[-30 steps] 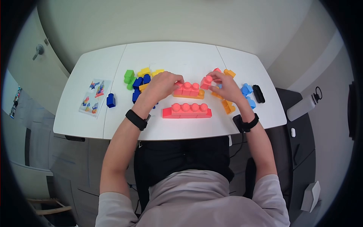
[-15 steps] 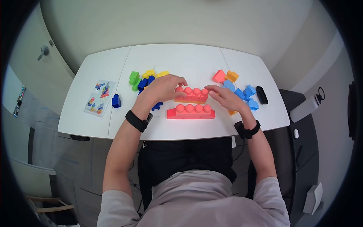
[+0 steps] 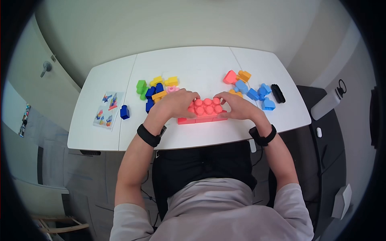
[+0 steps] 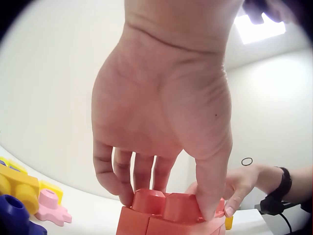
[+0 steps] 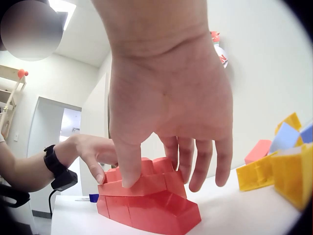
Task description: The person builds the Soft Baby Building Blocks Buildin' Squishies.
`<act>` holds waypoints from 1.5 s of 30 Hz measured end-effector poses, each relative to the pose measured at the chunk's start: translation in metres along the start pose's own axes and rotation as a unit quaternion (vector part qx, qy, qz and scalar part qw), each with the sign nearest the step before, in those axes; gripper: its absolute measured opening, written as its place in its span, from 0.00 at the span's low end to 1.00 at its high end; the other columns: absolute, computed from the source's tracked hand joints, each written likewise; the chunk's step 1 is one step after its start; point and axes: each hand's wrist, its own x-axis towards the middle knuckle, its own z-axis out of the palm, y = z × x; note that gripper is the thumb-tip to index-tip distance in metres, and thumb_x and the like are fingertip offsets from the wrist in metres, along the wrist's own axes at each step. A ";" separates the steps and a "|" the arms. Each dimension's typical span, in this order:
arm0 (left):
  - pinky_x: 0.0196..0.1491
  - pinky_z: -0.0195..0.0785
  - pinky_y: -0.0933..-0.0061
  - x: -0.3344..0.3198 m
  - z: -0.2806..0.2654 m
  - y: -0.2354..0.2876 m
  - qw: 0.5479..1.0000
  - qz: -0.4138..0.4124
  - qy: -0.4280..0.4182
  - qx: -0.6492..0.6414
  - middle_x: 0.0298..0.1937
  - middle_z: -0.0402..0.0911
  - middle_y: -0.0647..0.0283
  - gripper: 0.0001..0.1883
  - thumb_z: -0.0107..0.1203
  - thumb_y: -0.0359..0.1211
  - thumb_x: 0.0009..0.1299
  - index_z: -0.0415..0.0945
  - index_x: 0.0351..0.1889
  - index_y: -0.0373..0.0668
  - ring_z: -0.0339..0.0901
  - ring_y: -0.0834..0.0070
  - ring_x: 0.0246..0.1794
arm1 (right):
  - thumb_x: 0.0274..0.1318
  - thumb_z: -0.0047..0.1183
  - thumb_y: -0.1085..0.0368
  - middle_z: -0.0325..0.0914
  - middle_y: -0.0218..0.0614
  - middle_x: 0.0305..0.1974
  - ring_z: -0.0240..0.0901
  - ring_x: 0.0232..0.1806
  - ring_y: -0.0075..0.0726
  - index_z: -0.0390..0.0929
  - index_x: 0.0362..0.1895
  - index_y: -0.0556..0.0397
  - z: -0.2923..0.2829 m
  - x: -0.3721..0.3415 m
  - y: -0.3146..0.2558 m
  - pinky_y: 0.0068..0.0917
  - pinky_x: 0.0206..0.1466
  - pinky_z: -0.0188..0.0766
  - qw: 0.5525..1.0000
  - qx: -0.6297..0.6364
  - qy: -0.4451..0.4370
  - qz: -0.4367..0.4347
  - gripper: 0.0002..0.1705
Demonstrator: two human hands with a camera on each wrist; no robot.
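Observation:
A long red block assembly (image 3: pixel 203 119) lies near the table's front edge, with two rows of round studs on top. The left hand (image 3: pixel 177 105) grips its left end, thumb on the near side and fingers behind. At the other end the right hand (image 3: pixel 239 106) holds it the same way. In the left wrist view, the left hand (image 4: pixel 164 103) straddles the red studs (image 4: pixel 181 208). The right wrist view shows the right hand (image 5: pixel 168 98) pinching the upper red layer (image 5: pixel 159 186), above a lower layer (image 5: pixel 161 213) with a sloped end. The block's far face is mostly hidden.
Green (image 3: pixel 141 86), yellow (image 3: pixel 171 81), dark blue and pink blocks lie left of centre. A printed sheet (image 3: pixel 108 109) is farther left. Red (image 3: pixel 230 77), orange and light blue blocks (image 3: pixel 253 94) and a black object (image 3: pixel 278 93) lie right. A bottle (image 3: pixel 326 105) stands beyond.
The right hand's red block joined the rear row, which both hands then brought toward the person, against the front row. The hands are lower and nearer the table's front edge.

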 end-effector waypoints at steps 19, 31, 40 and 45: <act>0.60 0.76 0.59 -0.045 -0.047 -0.029 0.991 -0.061 0.105 -0.064 0.59 0.86 0.52 0.33 0.70 0.42 0.68 0.74 0.70 0.43 0.83 0.56 0.58 | 0.50 0.70 0.59 0.87 0.39 0.41 0.85 0.47 0.47 0.83 0.47 0.50 -0.035 -0.023 0.050 0.41 0.48 0.80 0.952 -0.157 0.095 0.247 0.20; 0.58 0.77 0.62 -0.038 -0.042 -0.011 0.986 0.045 0.131 -0.090 0.55 0.87 0.54 0.31 0.69 0.39 0.68 0.75 0.69 0.41 0.85 0.61 0.56 | 0.54 0.63 0.72 0.86 0.38 0.43 0.86 0.48 0.38 0.81 0.47 0.56 -0.052 -0.024 0.018 0.32 0.51 0.83 0.989 0.047 0.061 0.127 0.14; 0.57 0.78 0.65 -0.028 -0.021 0.056 0.943 0.186 0.203 -0.190 0.63 0.81 0.57 0.32 0.73 0.37 0.65 0.75 0.67 0.42 0.82 0.62 0.59 | 0.67 0.59 0.72 0.82 0.35 0.52 0.84 0.53 0.29 0.77 0.55 0.55 -0.025 -0.009 -0.029 0.32 0.60 0.83 0.871 0.485 0.078 -0.032 0.14; 0.58 0.78 0.62 -0.032 -0.026 0.044 0.951 0.169 0.239 -0.099 0.58 0.81 0.56 0.31 0.73 0.39 0.65 0.76 0.65 0.41 0.80 0.60 0.60 | 0.69 0.60 0.68 0.84 0.34 0.52 0.84 0.55 0.30 0.76 0.58 0.54 -0.026 -0.004 -0.019 0.32 0.63 0.80 0.857 0.506 0.099 -0.015 0.16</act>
